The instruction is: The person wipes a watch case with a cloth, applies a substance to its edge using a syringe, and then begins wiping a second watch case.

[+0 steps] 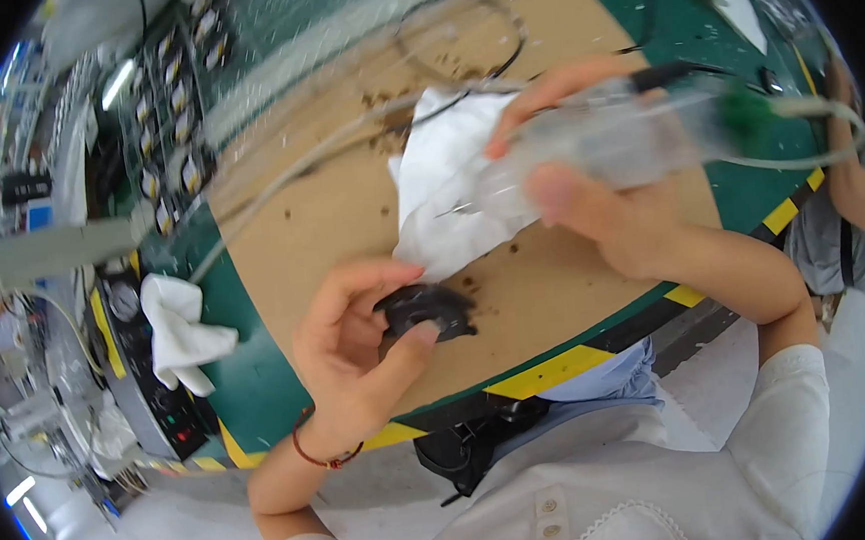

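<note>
My left hand [358, 345] pinches a small black curved part [425, 311] between thumb and fingers, above the brown board. The part has a ragged outer edge and a lighter spot in the middle. My right hand [597, 178] is wrapped round a clear dispensing syringe [634, 140], blurred by motion. A green plug [748, 117] shows inside its far right end, where a pale hose leads away. Its thin needle tip points left, toward the black part but apart from it. Under the needle lies a crumpled white cloth [446, 169].
A brown board [299, 229] covers much of the green table, which has a yellow-black striped edge. Dark crumbs and cables lie on the board. Left of it are another white cloth [181, 328], a control box with a gauge [124, 302] and a rack of round parts [176, 117].
</note>
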The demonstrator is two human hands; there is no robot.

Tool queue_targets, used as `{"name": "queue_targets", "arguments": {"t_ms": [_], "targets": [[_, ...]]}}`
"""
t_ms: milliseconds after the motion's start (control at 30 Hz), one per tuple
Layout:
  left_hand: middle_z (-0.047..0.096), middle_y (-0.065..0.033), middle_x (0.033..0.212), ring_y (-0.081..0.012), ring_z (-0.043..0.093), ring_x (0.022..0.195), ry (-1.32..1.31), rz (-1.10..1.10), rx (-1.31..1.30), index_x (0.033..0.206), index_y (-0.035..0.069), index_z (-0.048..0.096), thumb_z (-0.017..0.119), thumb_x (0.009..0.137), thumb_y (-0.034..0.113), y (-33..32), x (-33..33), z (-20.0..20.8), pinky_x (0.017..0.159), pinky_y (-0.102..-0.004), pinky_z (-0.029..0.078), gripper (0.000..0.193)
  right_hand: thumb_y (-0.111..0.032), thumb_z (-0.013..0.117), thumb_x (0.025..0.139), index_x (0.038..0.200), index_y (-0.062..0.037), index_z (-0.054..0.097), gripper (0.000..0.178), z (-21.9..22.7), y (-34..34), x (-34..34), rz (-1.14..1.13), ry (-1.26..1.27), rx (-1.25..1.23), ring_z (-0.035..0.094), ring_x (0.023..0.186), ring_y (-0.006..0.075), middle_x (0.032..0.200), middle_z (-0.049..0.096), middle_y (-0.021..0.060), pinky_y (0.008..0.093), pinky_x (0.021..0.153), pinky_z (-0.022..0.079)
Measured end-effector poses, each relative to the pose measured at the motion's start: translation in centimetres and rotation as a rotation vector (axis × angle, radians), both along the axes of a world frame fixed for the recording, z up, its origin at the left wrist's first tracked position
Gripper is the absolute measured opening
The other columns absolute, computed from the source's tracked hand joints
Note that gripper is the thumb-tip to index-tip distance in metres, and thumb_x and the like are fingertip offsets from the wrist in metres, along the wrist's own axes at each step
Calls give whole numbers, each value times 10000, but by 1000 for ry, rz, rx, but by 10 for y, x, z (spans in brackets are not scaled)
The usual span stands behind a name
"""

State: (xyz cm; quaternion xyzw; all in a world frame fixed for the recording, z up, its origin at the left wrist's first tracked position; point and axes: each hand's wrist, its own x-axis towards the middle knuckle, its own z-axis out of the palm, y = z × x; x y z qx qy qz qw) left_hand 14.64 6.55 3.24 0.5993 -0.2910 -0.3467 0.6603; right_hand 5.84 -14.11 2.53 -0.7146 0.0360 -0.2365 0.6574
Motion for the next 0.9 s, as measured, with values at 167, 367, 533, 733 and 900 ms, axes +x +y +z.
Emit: {"name": "queue_targets", "arguments": {"t_ms": [167, 367, 533, 733, 900], "targets": [[491, -103, 998, -185, 547, 817, -495, 597, -186, 1086, -31, 452, 543, 674, -56, 1, 17, 12, 735, -289, 467, 423, -167, 691, 724, 903, -50, 480, 300, -7, 2, 10, -19, -69, 385, 532, 665, 86, 707, 541, 11, 246, 579, 445], [519, -95, 925, -171, 545, 807, -331, 328, -259, 1148, -39, 422, 512, 672, -47, -78, -23, 105, 735, -272, 461, 485, -216, 679, 718, 807, -41, 504, 263, -16, -9, 13, -79, -173, 111, 512, 514, 118, 606, 545, 36, 279, 471, 414], [539, -101, 948, -153, 553, 854, -189, -279, 14, 1162, -52, 416, 587, 685, -58, -176, -83, 132, 751, -247, 446, 507, -245, 667, 713, 716, -23, 527, 263, -64, -44, 10, 91, -281, 369, 482, 409, 136, 559, 549, 58, 266, 375, 386], [592, -104, 876, -135, 575, 756, -439, -608, 236, 1082, -57, 460, 624, 666, 3, -304, -114, 69, 651, -240, 453, 451, -147, 590, 798, 818, -53, 585, 97, -43, -24, 58, 545, 31, 279, 556, 533, 155, 662, 580, 75, 286, 457, 455], [604, -121, 831, -181, 587, 744, -681, -514, 446, 1030, -61, 497, 647, 628, 92, -375, -92, 14, 662, -266, 461, 455, -131, 555, 834, 926, -45, 590, 130, -56, -14, 80, 613, -108, 30, 601, 694, 186, 811, 611, 96, 316, 586, 502]]}}
